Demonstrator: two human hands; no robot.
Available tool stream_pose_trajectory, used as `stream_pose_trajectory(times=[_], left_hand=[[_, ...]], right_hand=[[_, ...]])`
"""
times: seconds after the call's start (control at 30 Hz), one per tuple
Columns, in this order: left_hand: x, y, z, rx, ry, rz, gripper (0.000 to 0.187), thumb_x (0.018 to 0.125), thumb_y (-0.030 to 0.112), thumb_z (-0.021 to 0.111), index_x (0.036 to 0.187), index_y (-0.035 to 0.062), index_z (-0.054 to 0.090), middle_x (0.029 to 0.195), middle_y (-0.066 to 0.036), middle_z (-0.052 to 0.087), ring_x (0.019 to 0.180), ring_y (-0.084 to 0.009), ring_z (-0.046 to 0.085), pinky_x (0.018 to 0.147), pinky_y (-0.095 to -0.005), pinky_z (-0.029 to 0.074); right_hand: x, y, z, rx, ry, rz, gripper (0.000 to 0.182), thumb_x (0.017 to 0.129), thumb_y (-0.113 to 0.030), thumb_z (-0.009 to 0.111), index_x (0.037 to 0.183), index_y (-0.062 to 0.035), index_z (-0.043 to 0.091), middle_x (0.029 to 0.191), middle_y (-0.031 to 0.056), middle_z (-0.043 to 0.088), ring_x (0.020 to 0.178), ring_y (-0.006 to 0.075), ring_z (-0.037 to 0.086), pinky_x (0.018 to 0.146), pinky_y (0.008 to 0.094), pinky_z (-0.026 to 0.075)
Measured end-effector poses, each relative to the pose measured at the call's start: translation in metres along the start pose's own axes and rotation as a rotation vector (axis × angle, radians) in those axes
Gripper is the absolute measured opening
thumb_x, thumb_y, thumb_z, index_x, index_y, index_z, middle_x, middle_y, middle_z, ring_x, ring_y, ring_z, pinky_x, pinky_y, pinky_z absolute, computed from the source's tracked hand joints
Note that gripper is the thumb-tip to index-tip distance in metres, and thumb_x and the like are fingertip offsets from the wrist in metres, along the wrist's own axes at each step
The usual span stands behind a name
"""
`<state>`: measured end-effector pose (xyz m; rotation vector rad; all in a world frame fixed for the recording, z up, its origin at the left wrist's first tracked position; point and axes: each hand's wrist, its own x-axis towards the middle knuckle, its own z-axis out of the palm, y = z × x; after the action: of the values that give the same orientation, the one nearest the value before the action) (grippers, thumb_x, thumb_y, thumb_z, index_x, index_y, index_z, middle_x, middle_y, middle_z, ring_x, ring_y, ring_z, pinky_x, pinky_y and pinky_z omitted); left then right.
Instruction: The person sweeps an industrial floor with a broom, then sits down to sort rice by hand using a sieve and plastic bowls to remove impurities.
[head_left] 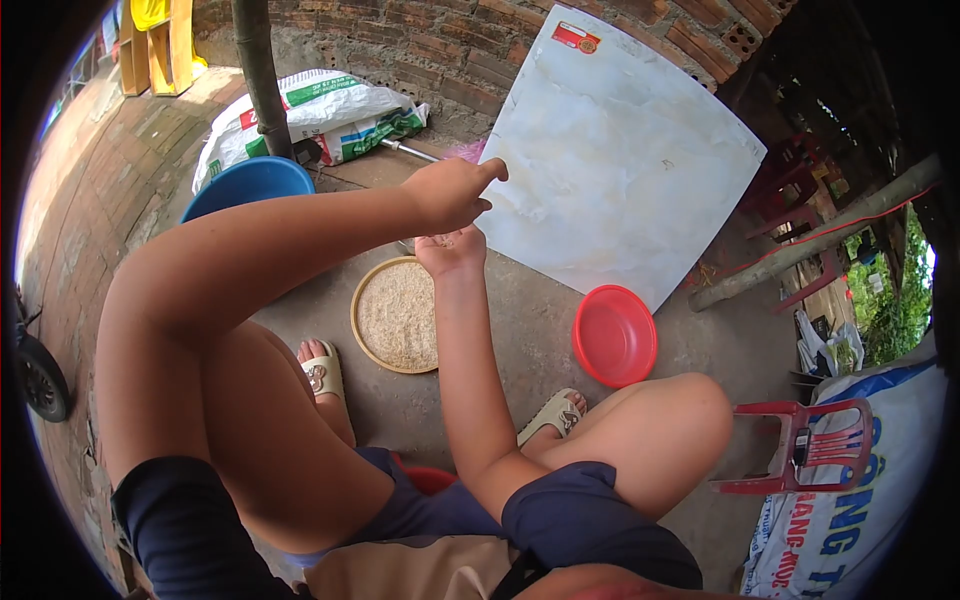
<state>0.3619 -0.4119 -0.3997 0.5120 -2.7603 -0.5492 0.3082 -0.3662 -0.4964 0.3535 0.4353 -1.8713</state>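
My right hand [452, 254] is cupped palm up and holds a small amount of pale rice [446, 241]. Just above it, my left hand [452, 192] has its index finger and thumb apart, with nothing visible between them. On the floor below the hands sits a round, shallow tray [356, 335] with a yellowish rim, full of pale rice grains [396, 315]. My right wrist and forearm pass over the tray's right edge and hide part of it.
A red plastic basin [615, 338] is on the floor to the right. Beyond it a large whitish board [620, 150] leans by the brick wall [440, 70]. A blue basin [250, 183] and white sacks [310, 110] lie left, near a post [262, 80]. A red plastic stool [800, 447] is at right.
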Motion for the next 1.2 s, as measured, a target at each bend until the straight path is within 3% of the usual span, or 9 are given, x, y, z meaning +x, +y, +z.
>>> stream_pose_trajectory(times=[0.33,0.4,0.5,0.57,0.67,0.8,0.93,1.1,1.2], left_hand=[[0.021,-0.05,-0.009,-0.045,0.174,-0.116,0.031,0.079,0.002,0.053,0.109,0.0025,0.052,0.082,-0.02,0.064,0.081,-0.0338,0.064,0.071,-0.0409,0.048],[0.023,-0.046,-0.01,-0.058,0.127,-0.164,0.032,0.078,0.003,0.053,0.111,0.0016,0.052,0.081,-0.018,0.064,0.079,-0.0299,0.065,0.071,-0.0378,0.049],[0.028,-0.026,-0.008,-0.559,-0.174,-0.312,0.039,0.084,0.011,0.052,0.122,0.0045,0.05,0.085,-0.012,0.065,0.083,-0.0251,0.064,0.077,-0.0358,0.049],[0.028,-0.007,-0.005,-0.428,-0.282,-0.166,0.039,0.085,0.015,0.052,0.122,0.0044,0.05,0.091,-0.013,0.065,0.089,-0.0257,0.063,0.082,-0.0363,0.047],[0.036,-0.01,-0.003,-0.217,-0.491,0.095,0.038,0.089,0.026,0.052,0.121,0.005,0.053,0.107,-0.016,0.062,0.103,-0.0287,0.058,0.092,-0.0377,0.042],[0.063,-0.068,-0.001,0.174,-0.279,0.268,0.031,0.093,0.028,0.047,0.112,0.0063,0.059,0.104,-0.016,0.063,0.099,-0.0317,0.058,0.089,-0.039,0.043],[0.052,-0.084,-0.02,0.253,-0.443,-0.03,0.034,0.095,0.034,0.04,0.11,0.0098,0.059,0.101,-0.014,0.064,0.094,-0.0313,0.059,0.085,-0.0425,0.042],[-0.01,-0.142,0.03,0.349,-0.648,0.068,0.033,0.092,0.034,0.048,0.108,0.0091,0.061,0.099,-0.015,0.065,0.097,-0.0318,0.06,0.084,-0.0444,0.045],[-0.055,-0.166,0.089,0.098,-0.651,-0.146,0.041,0.092,0.03,0.048,0.131,0.0148,0.046,0.128,-0.013,0.051,0.113,-0.0316,0.054,0.096,-0.044,0.042]], right_hand=[[0.014,-0.012,-0.007,0.199,0.066,0.049,0.03,0.095,-0.018,0.035,0.098,-0.0003,0.058,0.094,0.01,0.063,0.088,0.0224,0.063,0.083,0.0407,0.055],[0.017,-0.015,-0.01,0.193,0.076,0.037,0.03,0.095,-0.017,0.034,0.097,0.0,0.059,0.091,0.0105,0.064,0.084,0.023,0.064,0.08,0.0416,0.056],[0.019,-0.016,-0.014,0.218,0.082,0.045,0.029,0.095,-0.019,0.036,0.099,-0.0005,0.058,0.099,0.0099,0.063,0.092,0.0216,0.062,0.086,0.0394,0.053],[0.016,-0.017,-0.006,0.12,0.066,-0.121,0.029,0.097,-0.019,0.036,0.105,0.0005,0.056,0.115,0.0088,0.057,0.106,0.021,0.056,0.094,0.0404,0.048],[0.02,-0.034,-0.008,0.122,-0.135,-0.06,0.031,0.097,-0.022,0.037,0.111,-0.0001,0.053,0.124,0.0075,0.052,0.115,0.0199,0.051,0.098,0.0391,0.044],[0.036,-0.049,-0.02,0.16,0.02,-0.14,0.037,0.097,-0.019,0.027,0.102,0.0025,0.057,0.101,0.0128,0.062,0.095,0.0254,0.061,0.089,0.0418,0.052],[0.052,-0.051,-0.051,0.209,0.2,-0.117,0.032,0.096,-0.02,0.031,0.103,0.0015,0.055,0.101,0.0106,0.059,0.094,0.022,0.06,0.087,0.0406,0.053],[0.098,-0.036,-0.117,0.138,0.37,-0.027,0.032,0.096,-0.017,0.031,0.103,0.0017,0.055,0.101,0.011,0.059,0.094,0.0228,0.06,0.089,0.0405,0.052],[0.127,-0.021,-0.175,0.086,0.465,0.051,0.031,0.096,-0.016,0.031,0.103,0.0019,0.055,0.1,0.0109,0.059,0.094,0.0232,0.06,0.089,0.0402,0.052]])
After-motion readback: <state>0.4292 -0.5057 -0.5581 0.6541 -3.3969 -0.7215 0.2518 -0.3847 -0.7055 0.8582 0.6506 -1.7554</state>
